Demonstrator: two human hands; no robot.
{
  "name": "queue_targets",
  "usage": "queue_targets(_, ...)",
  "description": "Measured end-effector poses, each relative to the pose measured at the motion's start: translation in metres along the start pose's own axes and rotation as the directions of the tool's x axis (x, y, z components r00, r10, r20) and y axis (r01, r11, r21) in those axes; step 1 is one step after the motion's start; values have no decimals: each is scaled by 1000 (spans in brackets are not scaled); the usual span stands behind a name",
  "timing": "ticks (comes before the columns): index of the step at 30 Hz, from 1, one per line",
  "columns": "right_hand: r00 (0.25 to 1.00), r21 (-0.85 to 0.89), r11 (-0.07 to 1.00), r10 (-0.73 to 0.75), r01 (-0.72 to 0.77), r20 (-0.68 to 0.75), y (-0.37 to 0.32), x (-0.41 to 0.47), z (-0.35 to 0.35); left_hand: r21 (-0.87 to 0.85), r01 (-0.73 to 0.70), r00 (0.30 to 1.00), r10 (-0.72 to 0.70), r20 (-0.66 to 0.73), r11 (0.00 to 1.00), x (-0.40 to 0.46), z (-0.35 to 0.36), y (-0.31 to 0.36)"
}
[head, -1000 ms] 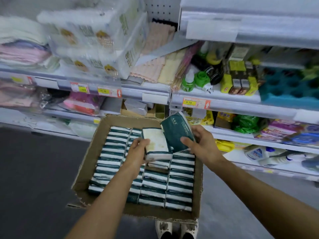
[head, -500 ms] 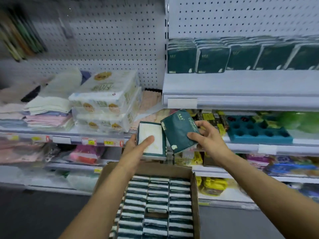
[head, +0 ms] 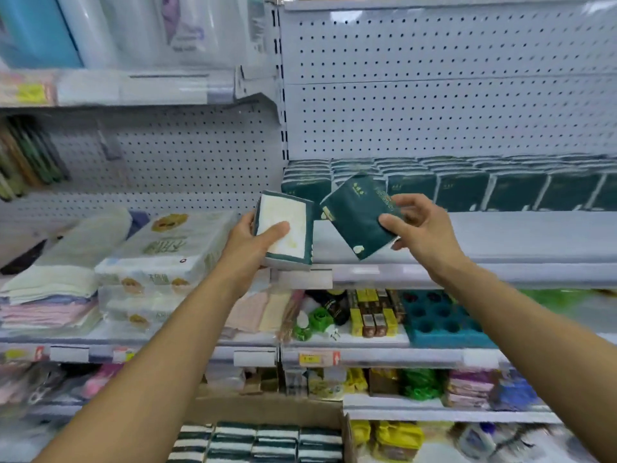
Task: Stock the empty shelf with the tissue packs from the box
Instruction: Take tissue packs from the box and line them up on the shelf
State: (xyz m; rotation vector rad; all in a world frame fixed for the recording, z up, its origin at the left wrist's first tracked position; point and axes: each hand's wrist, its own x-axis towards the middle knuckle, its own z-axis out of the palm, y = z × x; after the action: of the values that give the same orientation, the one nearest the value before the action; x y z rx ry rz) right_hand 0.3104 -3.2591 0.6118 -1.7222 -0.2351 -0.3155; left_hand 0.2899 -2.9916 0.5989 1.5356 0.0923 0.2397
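Two tissue packs are being carried up toward the shelf (head: 500,242) at chest height. The left hand (head: 248,240) is gripping one pack (head: 287,228) with its pale face turned to the camera, thumb laid across that face and fingers wrapped behind. The right hand (head: 417,228) is pinching a dark green pack (head: 357,217) by its lower corner, thumb in front and fingers behind, so that the pack is being held tilted. Both packs are being held just in front of the shelf's front lip, near its left end, and neither is yet resting on it.

The task is judged to be well under way but far from finished. A row of green packs (head: 467,188) is already standing along the back of the shelf against the pegboard (head: 434,95), and it runs to the right edge of the view. The front strip of the shelf is bare — room is being left there for more rows. Below, the cardboard box (head: 267,411) is being kept at the foot of the shelving, and it is packed tight with further packs (head: 263,442), so much is thought to be left.

The setting is a shop aisle of pale metal shelving. To the left, wrapped toilet-roll bundles (head: 167,255) and folded cloths (head: 50,285) are being displayed — underneath, small bottles, boxes and a blue foam tray (head: 444,320).
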Motion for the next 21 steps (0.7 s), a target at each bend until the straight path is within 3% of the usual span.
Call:
queue_targets(3, 991, -192, 976, -113, 99, -65, 4, 35, -42, 29, -19, 999, 20, -27, 999, 23, 23, 4)
queue_targets(9, 985, -578, 798, -152, 168, 76, 41, 79, -103, 21, 25, 1000, -25, 10, 999, 50, 72, -4)
queue_targets(21, 955, -781, 569, -275, 257, 114, 91, 129, -98, 48, 63, 997, -65, 49, 997, 73, 125, -19)
